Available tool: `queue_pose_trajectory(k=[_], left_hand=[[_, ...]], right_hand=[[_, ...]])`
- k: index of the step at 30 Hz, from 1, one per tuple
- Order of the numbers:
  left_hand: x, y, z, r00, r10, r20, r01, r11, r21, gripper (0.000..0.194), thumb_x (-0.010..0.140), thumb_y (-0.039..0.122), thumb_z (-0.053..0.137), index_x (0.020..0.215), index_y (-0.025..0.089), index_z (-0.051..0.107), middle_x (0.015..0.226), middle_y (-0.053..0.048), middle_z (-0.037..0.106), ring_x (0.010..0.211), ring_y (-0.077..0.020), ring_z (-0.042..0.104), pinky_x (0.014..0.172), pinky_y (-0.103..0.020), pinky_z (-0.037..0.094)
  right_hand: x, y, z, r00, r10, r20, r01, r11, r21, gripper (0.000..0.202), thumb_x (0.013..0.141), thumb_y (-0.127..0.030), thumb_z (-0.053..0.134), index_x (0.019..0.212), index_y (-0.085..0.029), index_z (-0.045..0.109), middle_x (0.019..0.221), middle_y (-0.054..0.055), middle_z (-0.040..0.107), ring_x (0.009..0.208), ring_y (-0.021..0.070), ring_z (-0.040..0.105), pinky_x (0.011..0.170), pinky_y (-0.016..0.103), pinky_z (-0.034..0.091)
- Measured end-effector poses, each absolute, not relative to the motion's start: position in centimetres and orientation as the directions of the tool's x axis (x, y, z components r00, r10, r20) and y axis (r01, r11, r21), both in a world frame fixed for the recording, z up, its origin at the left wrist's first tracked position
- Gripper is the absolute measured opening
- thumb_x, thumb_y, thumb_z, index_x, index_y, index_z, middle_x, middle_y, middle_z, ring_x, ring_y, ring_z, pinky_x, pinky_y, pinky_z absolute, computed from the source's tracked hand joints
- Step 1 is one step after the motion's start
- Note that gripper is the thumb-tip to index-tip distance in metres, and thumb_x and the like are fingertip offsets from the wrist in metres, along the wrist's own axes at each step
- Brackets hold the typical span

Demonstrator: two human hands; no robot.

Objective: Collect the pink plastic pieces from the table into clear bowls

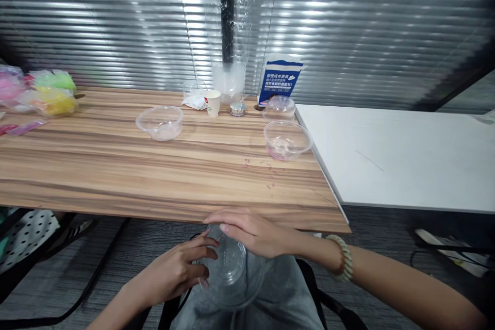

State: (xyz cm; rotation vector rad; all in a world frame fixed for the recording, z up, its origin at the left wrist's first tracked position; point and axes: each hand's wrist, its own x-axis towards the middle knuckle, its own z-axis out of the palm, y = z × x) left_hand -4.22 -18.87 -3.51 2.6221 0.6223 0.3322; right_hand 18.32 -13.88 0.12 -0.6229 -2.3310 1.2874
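A clear plastic bowl (247, 296) is over my lap, just below the front edge of the table. My left hand (180, 270) grips its left side with curved, slightly spread fingers. Across the bowl's far side lies my right hand (253, 232), its fingers bent over the wall and partly hiding it. The bowl's round base with raised marks shows through the plastic; I cannot tell whether it is upright or upside down. It seems to hold nothing.
On the wooden table (185, 180) stand another clear bowl (164, 129), a paper cup (212, 103), a small round tin (237, 109), a bowl with pink residue (288, 147), an upturned container (280, 107) and a blue bag (281, 82). Colourful packets (56, 98) lie left. A white table (406, 160) adjoins right.
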Motion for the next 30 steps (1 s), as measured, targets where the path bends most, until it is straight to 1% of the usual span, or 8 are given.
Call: queue_pose_trajectory(k=[4,14,18,21,24,26,28,30], left_hand=[[-4.1,-18.9,-3.4,0.868,0.480,0.130,0.375,-0.803,0.464,0.011,0.084,0.014,0.053,0.080,0.017,0.063,0.104,-0.004,0.064,0.112,-0.0191,0.051,0.092,-0.024,0.047],[-3.9,-19.0,-3.0,0.879,0.468,0.098,0.377,-0.805,0.458,0.008,0.082,0.014,0.056,0.081,0.016,0.063,0.104,-0.004,0.064,0.116,-0.0198,0.049,0.101,-0.029,0.042],[-3.4,-19.2,-2.4,0.884,0.459,0.088,0.356,-0.784,0.508,0.012,0.084,0.015,0.053,0.079,0.017,0.063,0.101,-0.005,0.064,0.114,-0.0192,0.051,0.101,-0.030,0.042],[-2.7,-19.3,-1.1,0.907,0.414,0.070,0.304,-0.762,0.571,0.014,0.085,0.014,0.051,0.079,0.018,0.064,0.098,-0.005,0.065,0.112,-0.0179,0.053,0.104,-0.032,0.040],[-2.2,-19.4,0.7,0.934,0.352,0.055,0.239,-0.733,0.637,0.011,0.084,0.018,0.054,0.078,0.019,0.064,0.098,-0.004,0.066,0.111,-0.0173,0.054,0.106,-0.032,0.038],[-2.5,-19.2,1.9,0.938,0.342,0.064,0.219,-0.724,0.654,0.008,0.083,0.021,0.057,0.080,0.019,0.064,0.100,-0.004,0.067,0.111,-0.0180,0.054,0.105,-0.031,0.039],[-3.5,-18.8,2.9,0.918,0.383,0.102,0.245,-0.751,0.613,0.007,0.083,0.022,0.058,0.085,0.019,0.064,0.104,-0.004,0.066,0.115,-0.0190,0.051,0.104,-0.031,0.041],[-5.0,-17.8,3.5,0.869,0.465,0.172,0.326,-0.797,0.508,0.012,0.083,0.020,0.057,0.092,0.020,0.064,0.110,-0.004,0.064,0.119,-0.0193,0.048,0.106,-0.032,0.038]], right_hand=[[18.7,-14.6,0.2,-0.832,0.535,0.143,0.140,0.452,-0.881,0.036,0.096,-0.024,0.029,0.124,-0.016,0.049,0.126,0.006,0.054,0.118,0.0124,0.048,0.102,0.028,0.035],[19.5,-14.5,0.3,-0.794,0.597,0.117,0.117,0.339,-0.934,0.034,0.096,-0.027,0.031,0.119,-0.016,0.054,0.121,0.006,0.058,0.114,0.0130,0.051,0.100,0.030,0.038],[20.3,-14.6,0.9,-0.773,0.627,0.096,0.136,0.312,-0.940,0.033,0.095,-0.026,0.034,0.120,-0.016,0.053,0.120,0.006,0.059,0.112,0.0129,0.053,0.098,0.030,0.040],[21.5,-14.3,1.7,-0.741,0.659,0.131,0.160,0.363,-0.918,0.032,0.094,-0.027,0.037,0.122,-0.020,0.052,0.123,0.004,0.057,0.115,0.0124,0.051,0.099,0.031,0.040],[23.3,-13.1,2.6,-0.656,0.712,0.249,0.262,0.524,-0.810,0.033,0.092,-0.027,0.043,0.124,-0.022,0.050,0.124,0.003,0.056,0.116,0.0138,0.050,0.100,0.034,0.041],[24.8,-11.5,2.9,-0.547,0.735,0.400,0.390,0.647,-0.656,0.032,0.091,-0.025,0.045,0.122,-0.020,0.051,0.122,0.005,0.058,0.116,0.0156,0.051,0.099,0.037,0.041],[26.7,-9.6,3.0,-0.441,0.699,0.563,0.513,0.711,-0.481,0.031,0.090,-0.023,0.045,0.120,-0.019,0.053,0.117,0.007,0.060,0.112,0.0177,0.054,0.097,0.040,0.043],[28.7,-7.6,2.6,-0.380,0.671,0.637,0.642,0.687,-0.341,0.030,0.089,-0.024,0.047,0.117,-0.018,0.054,0.113,0.009,0.062,0.108,0.0199,0.055,0.092,0.041,0.046]])
